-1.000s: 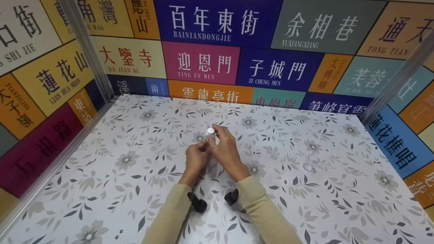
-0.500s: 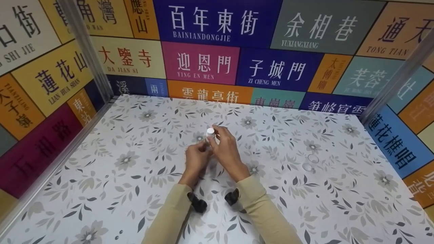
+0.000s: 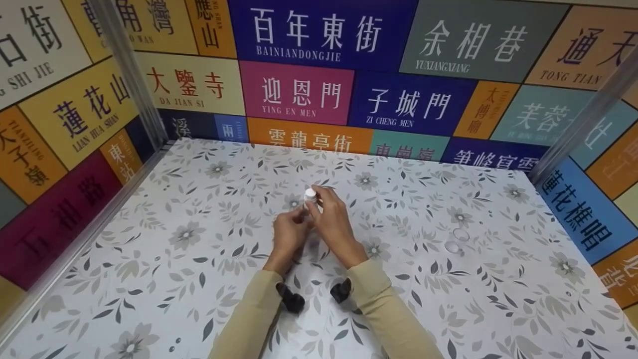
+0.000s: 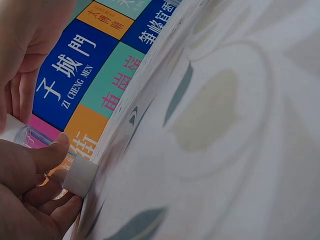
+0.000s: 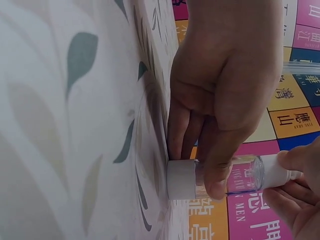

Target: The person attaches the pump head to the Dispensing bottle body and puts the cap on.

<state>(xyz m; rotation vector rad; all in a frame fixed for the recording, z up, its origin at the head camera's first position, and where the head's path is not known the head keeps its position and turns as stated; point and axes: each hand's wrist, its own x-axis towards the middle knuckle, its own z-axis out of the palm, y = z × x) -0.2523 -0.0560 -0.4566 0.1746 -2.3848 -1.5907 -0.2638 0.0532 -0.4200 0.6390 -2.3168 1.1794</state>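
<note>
A small clear bottle point(image 5: 245, 172) stands upright between my two hands, with a white base point(image 4: 81, 176) and a white top point(image 3: 310, 193). My left hand point(image 3: 289, 233) pinches the clear body low down, just above the base. With thumb and fingers my right hand point(image 3: 333, 219) grips the white top. In the right wrist view a narrower white tip shows beyond that top, partly hidden by the right fingers point(image 5: 297, 160). The base sits right at the patterned tabletop. From the head view, the hands hide most of the clear body.
To the right on the flower-patterned table point(image 3: 199, 279) lies a transparent, round-rimmed piece point(image 3: 453, 246). Panels of coloured street-name signs point(image 3: 299, 89) wall the table at the back and both sides. A clear upright strip point(image 3: 134, 75) runs up the left corner.
Both hands stay in the same place around the bottle. Slightly more of the white top's side shows than one second ago. The transparent piece has not moved.
</note>
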